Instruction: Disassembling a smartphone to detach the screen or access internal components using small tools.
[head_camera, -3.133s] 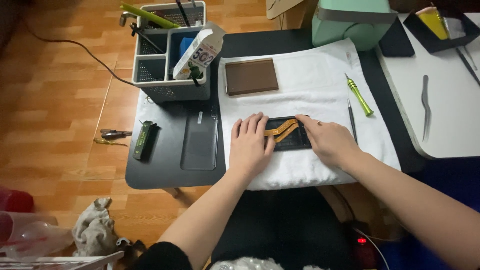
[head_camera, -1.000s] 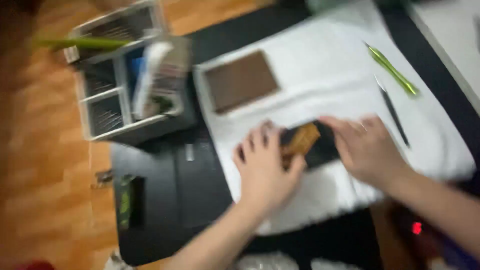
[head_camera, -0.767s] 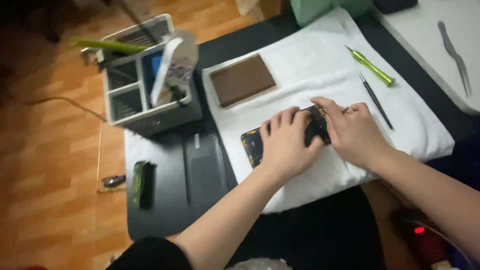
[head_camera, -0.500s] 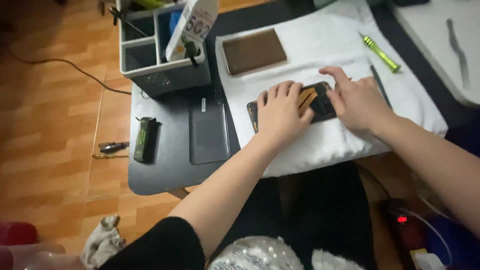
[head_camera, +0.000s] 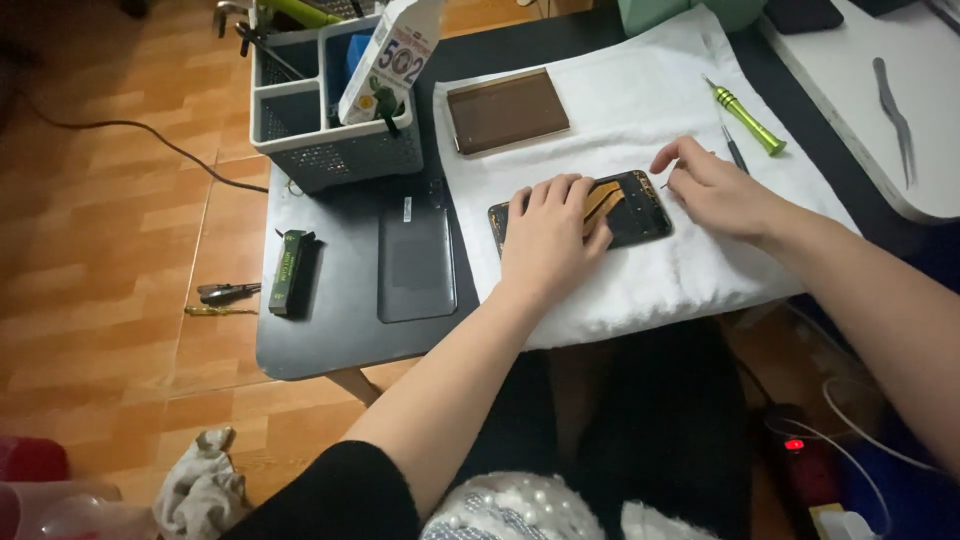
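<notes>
Shifted since half a second ago: right hand (head_camera: 715, 190) drawn off the opened phone (head_camera: 628, 208) toward the right, fingers now curled just past the phone's right end, thumb and forefinger pinched together on something too thin to make out. Left hand (head_camera: 548, 235) pressed flat at centre frame, fingers spread and loose across the phone's left half, gripping nothing. Phone lying face down at centre of the white towel (head_camera: 620, 110), back open, orange-brown ribbon strips (head_camera: 602, 198) showing between the two hands; left half hidden under the palm, inner parts too dark to read.

Above the phone, a brown rectangular panel (head_camera: 507, 110) flat on the towel, well apart from both hands. Green-handled screwdriver (head_camera: 746, 117) and a thin dark tool (head_camera: 735, 150) near the towel's upper right, just above the right hand. Grey tool caddy (head_camera: 330, 150) at upper left, top cut by the frame edge, a white glue bottle (head_camera: 395, 55) leaning in it. Dark flat slab (head_camera: 416, 255) left of the towel; small green block (head_camera: 290, 270) at the black table's (head_camera: 330, 340) left edge. Tweezers (head_camera: 893, 105) on a white surface at upper right, partly cropped. Bare towel below the phone down to the table's near edge.
</notes>
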